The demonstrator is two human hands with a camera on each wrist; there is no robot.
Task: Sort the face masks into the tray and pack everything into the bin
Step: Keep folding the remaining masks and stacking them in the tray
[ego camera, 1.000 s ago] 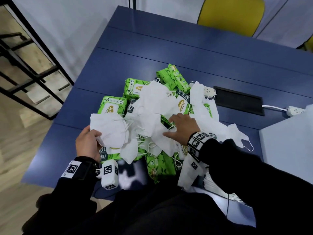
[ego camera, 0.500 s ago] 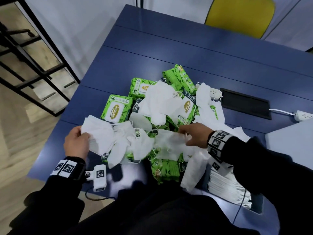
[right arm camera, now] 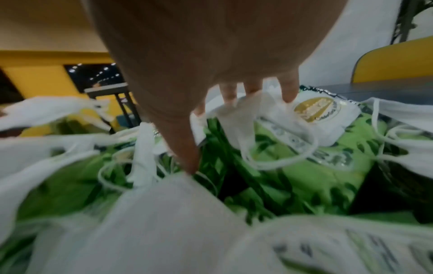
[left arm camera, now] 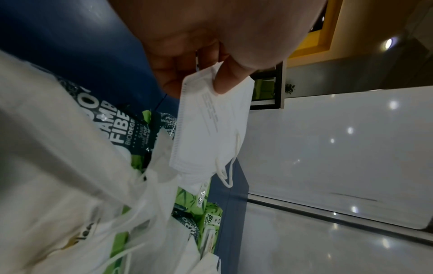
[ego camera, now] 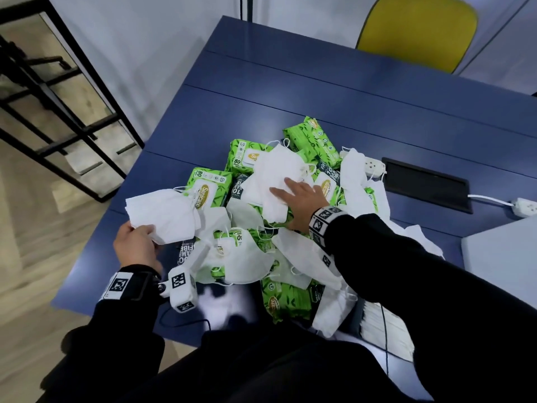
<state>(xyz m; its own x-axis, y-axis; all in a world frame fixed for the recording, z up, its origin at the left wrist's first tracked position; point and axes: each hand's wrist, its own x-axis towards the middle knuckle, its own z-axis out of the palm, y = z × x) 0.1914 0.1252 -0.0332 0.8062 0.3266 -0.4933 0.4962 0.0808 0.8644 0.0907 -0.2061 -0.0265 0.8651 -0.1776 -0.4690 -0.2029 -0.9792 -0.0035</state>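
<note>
A heap of white folded face masks [ego camera: 250, 257] and green wet-wipe packs [ego camera: 210, 191] lies on the blue table [ego camera: 290, 106]. My left hand [ego camera: 136, 245] pinches a stack of white masks [ego camera: 162, 216] at the heap's left edge; the left wrist view shows the thumb pressed on that stack [left arm camera: 211, 120]. My right hand [ego camera: 299, 196] lies with straight fingers on a white mask [ego camera: 276, 175] on top of the heap, fingertips [right arm camera: 288, 96] touching it. A row of stacked masks [ego camera: 386, 333] sits at the near right, partly hidden by my right sleeve.
A grey lid or container [ego camera: 505, 251] stands at the right edge. A black cable hatch [ego camera: 427, 184] and white power sockets [ego camera: 526, 206] lie behind the heap. A yellow chair [ego camera: 418, 30] stands beyond the table; a black metal rack [ego camera: 58, 97] is left.
My right hand let go of the mask near the heap's front and reached forward onto the mask on top. The left hand kept its mask stack and drifted slightly left.
</note>
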